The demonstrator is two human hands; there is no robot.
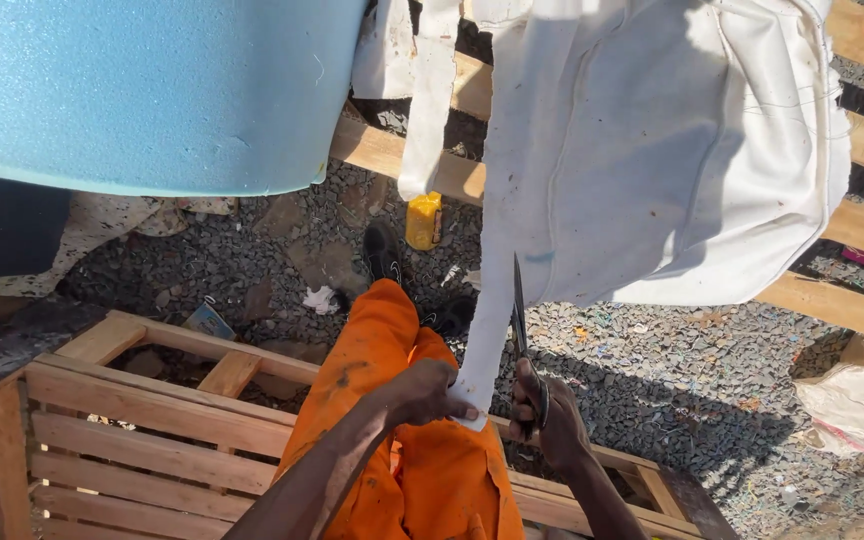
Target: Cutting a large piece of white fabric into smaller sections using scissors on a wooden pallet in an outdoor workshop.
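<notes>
The strip (487, 330) hanging from the white cloth (652, 150) is pinched at its lower end by the left hand (430, 392) and should be kept taut while the scissors (520, 310), gripped in the right hand (549, 420), are run upward just beside that pinch.

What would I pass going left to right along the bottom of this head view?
Wooden pallet → orange trousers → left hand pinching the white fabric strip → right hand gripping scissors → gravel → pale sack.

Knife (519, 300) right of cloth strip (492, 330), wooden frame (152, 410) below.
</notes>
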